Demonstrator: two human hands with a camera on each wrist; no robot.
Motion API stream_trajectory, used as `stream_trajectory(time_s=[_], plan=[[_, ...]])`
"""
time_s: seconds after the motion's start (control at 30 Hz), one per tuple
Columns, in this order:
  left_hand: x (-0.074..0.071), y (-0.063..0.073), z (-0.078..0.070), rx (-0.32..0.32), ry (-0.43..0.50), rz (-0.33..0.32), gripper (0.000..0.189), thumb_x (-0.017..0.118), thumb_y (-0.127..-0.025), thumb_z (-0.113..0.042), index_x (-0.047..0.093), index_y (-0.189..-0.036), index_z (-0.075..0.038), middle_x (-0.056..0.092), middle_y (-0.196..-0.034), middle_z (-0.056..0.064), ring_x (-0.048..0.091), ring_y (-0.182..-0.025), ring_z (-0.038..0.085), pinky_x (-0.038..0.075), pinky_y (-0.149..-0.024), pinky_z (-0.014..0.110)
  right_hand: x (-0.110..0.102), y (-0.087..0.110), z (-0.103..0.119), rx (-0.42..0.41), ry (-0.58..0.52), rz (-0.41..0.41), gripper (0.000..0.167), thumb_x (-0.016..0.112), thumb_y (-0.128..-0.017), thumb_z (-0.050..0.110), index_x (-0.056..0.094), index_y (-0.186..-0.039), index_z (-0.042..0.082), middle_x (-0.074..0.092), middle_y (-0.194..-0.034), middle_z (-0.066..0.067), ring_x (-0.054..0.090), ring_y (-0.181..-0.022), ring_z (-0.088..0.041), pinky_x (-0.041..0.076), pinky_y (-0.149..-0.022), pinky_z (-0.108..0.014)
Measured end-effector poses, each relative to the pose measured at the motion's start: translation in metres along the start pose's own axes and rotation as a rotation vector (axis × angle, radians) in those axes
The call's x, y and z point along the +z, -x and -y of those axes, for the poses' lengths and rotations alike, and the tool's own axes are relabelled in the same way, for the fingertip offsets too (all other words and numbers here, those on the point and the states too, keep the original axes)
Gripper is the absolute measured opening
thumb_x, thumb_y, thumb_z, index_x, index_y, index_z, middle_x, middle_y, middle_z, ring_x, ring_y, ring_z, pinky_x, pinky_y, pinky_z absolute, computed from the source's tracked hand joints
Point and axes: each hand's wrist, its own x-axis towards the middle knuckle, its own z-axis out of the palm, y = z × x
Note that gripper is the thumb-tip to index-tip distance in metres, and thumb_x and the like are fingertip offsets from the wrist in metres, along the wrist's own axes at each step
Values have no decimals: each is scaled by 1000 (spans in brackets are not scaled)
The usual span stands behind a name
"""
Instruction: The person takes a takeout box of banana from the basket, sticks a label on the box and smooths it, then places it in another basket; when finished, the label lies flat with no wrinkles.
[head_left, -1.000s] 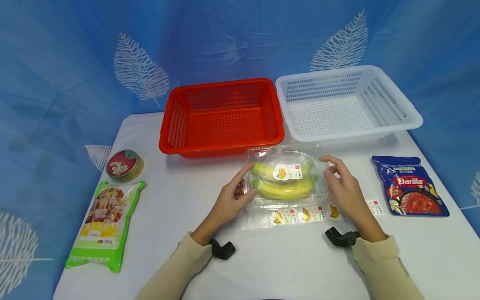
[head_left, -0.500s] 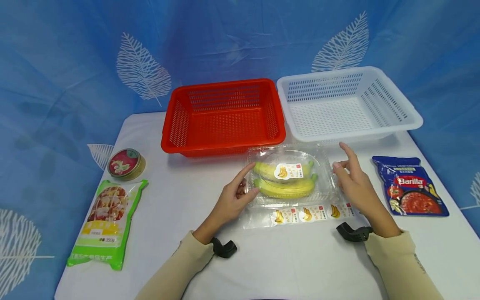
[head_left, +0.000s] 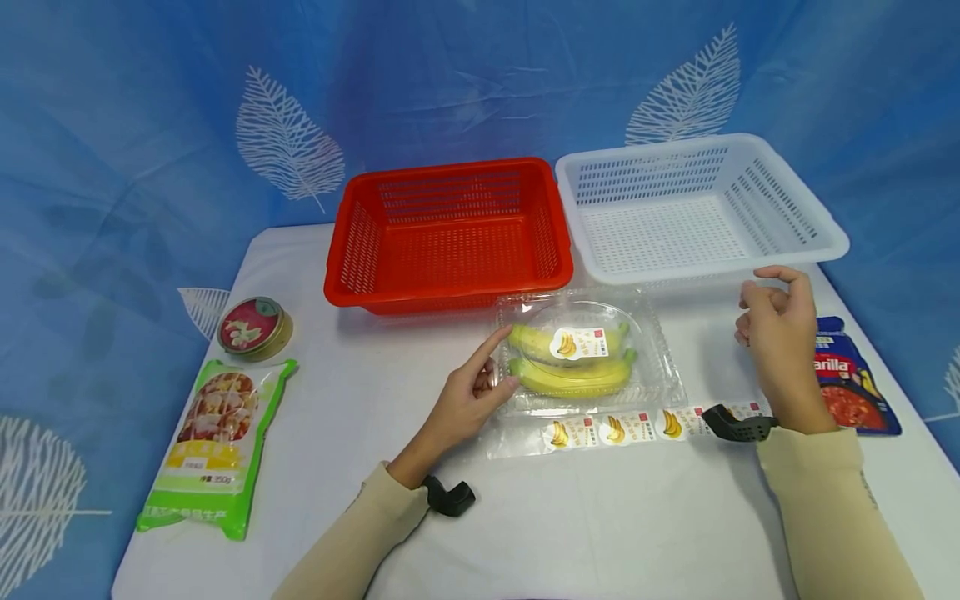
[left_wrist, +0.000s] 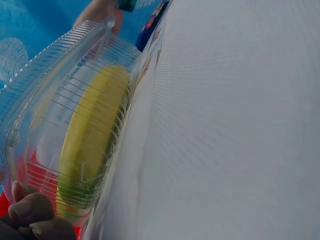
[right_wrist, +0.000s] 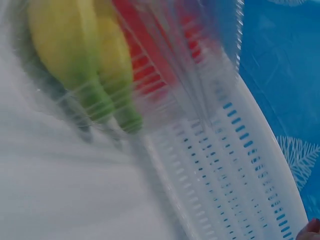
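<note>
A clear plastic clamshell box [head_left: 666,354] lies closed on the white table with two bananas [head_left: 573,382] inside. A banana label [head_left: 588,342] sits on its lid. My left hand [head_left: 463,402] rests at the box's left side, index finger and thumb stretched along the edge; the left wrist view shows fingertips [left_wrist: 32,207] right at the box's corner. Along the front of the box lies a strip of banana labels [head_left: 615,427]. My right hand [head_left: 783,333] is raised to the right of the box, fingers loosely bent with nothing in them, partly hiding the blue Barilla pouch [head_left: 851,387].
Behind the box stand a red basket [head_left: 450,298] and a white basket [head_left: 697,273], side by side. At the left are a round tin [head_left: 251,327] and a green food bag [head_left: 213,450]. A blue curtain [head_left: 480,83] hangs behind the table.
My right hand has left the right side of the box and moved right, toward the blue pouch. The left hand keeps its place at the box, which stays where it was.
</note>
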Motion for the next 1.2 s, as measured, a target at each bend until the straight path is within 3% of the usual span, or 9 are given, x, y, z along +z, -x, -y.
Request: stream_trajectory(time_s=[0.13, 0.27, 0.43, 0.57, 0.77, 1.03, 1.2], plan=[[0, -1, -1, 4, 3, 1, 68, 70, -97, -13, 41, -158, -22, 40, -77, 12, 32, -60, 11, 28, -56, 23, -5, -11, 1, 58, -209, -58, 23, 57, -105, 25, 48, -126, 22, 50, -97, -6, 42, -57, -14, 41, -50, -18], [0, -1, 0, 3, 10, 2, 68, 70, -98, -13, 41, -158, -21, 40, -76, 16, 31, -59, 13, 28, -55, 23, -10, -22, 2, 92, -295, -111, 20, 58, -104, 20, 48, -121, 22, 51, -93, -4, 40, -53, -14, 41, -48, -19], [0, -1, 1, 1, 10, -1, 67, 70, -98, -13, 41, -158, -19, 41, -77, 21, 31, -59, 16, 28, -55, 24, -14, -34, 1, 87, -291, -153, 27, 58, -104, 16, 44, -125, 24, 49, -95, -4, 39, -53, -13, 40, -49, -20], [0, -1, 0, -4, 7, 1, 67, 70, -98, -14, 41, -158, -21, 40, -77, 16, 31, -60, 14, 28, -56, 23, -16, -43, 3, 95, -303, -209, 28, 54, -105, 16, 44, -129, 25, 50, -100, -3, 41, -57, -13, 41, -51, -20], [1, -1, 1, -12, 3, 9, 68, 69, -98, -17, 39, -158, -30, 39, -78, 12, 31, -60, 10, 28, -56, 23, -19, -51, 1, 81, -391, -283, 23, 54, -105, 16, 44, -124, 21, 49, -101, -4, 40, -55, -14, 42, -51, -20], [0, 0, 0, -9, -9, 3, 68, 70, -98, -17, 40, -158, -25, 39, -76, 11, 31, -60, 10, 28, -56, 23, -14, -64, -1, 40, -465, -399, 10, 56, -105, 18, 51, -113, 16, 49, -95, -6, 37, -53, -14, 41, -48, -19], [1, 1, 1, -12, -3, 4, 68, 69, -98, -16, 39, -159, -27, 42, -80, 9, 31, -59, 9, 29, -55, 22, -5, -68, -3, -1, -470, -462, 16, 58, -103, 16, 50, -117, 14, 48, -89, -4, 34, -48, -13, 39, -45, -19]])
